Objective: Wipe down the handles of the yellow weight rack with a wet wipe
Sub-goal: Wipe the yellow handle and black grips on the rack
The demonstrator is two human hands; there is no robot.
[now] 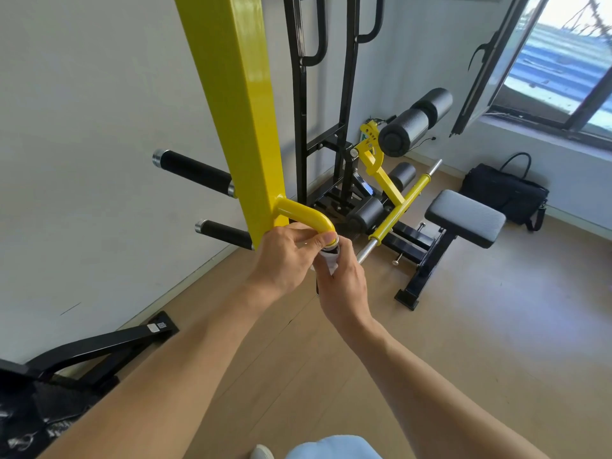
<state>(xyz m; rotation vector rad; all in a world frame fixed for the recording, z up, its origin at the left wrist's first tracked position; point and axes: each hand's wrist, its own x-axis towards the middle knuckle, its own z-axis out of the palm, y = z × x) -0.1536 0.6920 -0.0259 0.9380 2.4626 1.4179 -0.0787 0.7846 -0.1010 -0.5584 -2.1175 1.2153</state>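
Two black padded pegs (193, 172) project from the yellow upright (245, 120) at centre left of the frame, one above the other, each with a metal end cap. Lower left of the frame shows a black steel base leg (99, 346) lying on the wood-look floor (463, 342) against the white wall (82, 111).

The yellow upright of the weight rack runs from the top of the frame down to mid-frame. A curved yellow handle (304, 215) branches off its lower end and bends downward. Its dark grip section sits below the bend, mostly covered by the hands.

The left hand (284, 256) is at the bend of the handle, fingers curled, thumb tip pressed at the ring where the yellow tube meets the grip. The right hand (344, 279) is just beside it, touching it, fingers wrapped around the dark grip with a white wet wipe (331, 263) pinched between hand and grip. Only a small fold of the wipe shows.

Right of centre stands a black frame (344, 94) with a yellow lever arm (374, 160), black foam rollers (414, 122) and a yellow bar (400, 207) with chrome ends. A grey padded seat (463, 217) on a black stand sits further right. A black bag (506, 190) rests on the floor by the wall, below an open window (496, 61) at upper right.
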